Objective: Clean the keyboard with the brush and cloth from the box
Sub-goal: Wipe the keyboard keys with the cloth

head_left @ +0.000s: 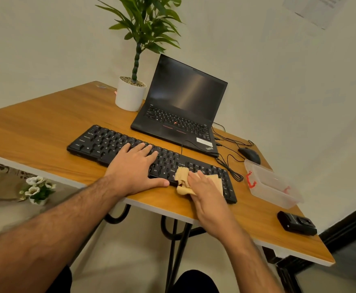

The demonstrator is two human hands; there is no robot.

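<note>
Pressing crumpled tan cloth (182, 179) onto flat black keyboard (101, 142), wooden tabletop (35, 132).
Right hand (207, 192) flat on cloth, fingers straight; left hand (136, 169) spread flat, steadying the keys.

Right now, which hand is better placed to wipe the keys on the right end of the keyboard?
The right hand. It already presses the cloth onto the keyboard near that end, while the left hand lies flat on the middle keys, seemingly steadying it.

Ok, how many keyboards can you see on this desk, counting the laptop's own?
2. The black external keyboard lies near the front edge under both hands; the laptop behind it has a built-in keyboard. None seems hidden.
</note>
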